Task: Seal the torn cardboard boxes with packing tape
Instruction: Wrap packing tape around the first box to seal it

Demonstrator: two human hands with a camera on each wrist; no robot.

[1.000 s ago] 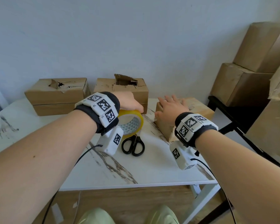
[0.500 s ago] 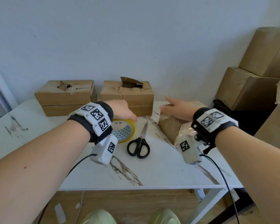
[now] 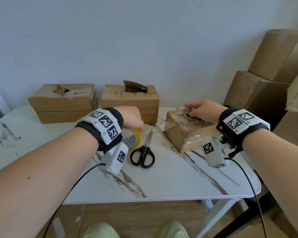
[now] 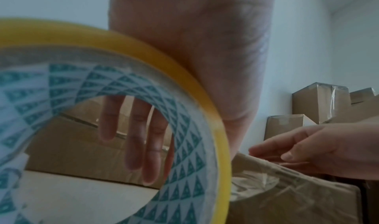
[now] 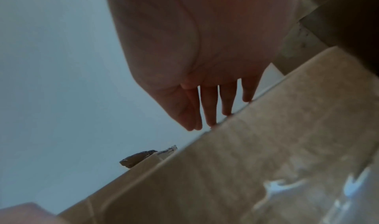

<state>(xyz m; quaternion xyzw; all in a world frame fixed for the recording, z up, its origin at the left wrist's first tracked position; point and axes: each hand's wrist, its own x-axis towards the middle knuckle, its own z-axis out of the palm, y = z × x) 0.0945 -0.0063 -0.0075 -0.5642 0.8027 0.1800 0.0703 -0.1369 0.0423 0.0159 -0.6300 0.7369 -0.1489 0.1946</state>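
Note:
A small cardboard box (image 3: 177, 136) wrapped in shiny clear tape lies at the table's right. My right hand (image 3: 199, 110) rests on its top, and its straight fingers (image 5: 209, 107) touch the far edge of the box (image 5: 256, 162). My left hand (image 3: 133, 121) grips a yellow roll of packing tape (image 3: 135, 137) standing on edge left of the box. Its fingers (image 4: 139, 138) show through the core of the roll (image 4: 184, 114). Two torn boxes stand at the back: one at the left (image 3: 62, 102), one in the middle (image 3: 130, 101) with a ragged hole on top.
Black-handled scissors (image 3: 143, 156) lie closed on the white marble-patterned table (image 3: 170, 177) between the roll and the small box. Large cardboard boxes (image 3: 268, 78) are stacked on the right, beside the table. The wall runs close behind the torn boxes.
My right hand has slid from lying flat on the small box to touching its far edge with the fingertips. The left hand has stayed on the tape roll.

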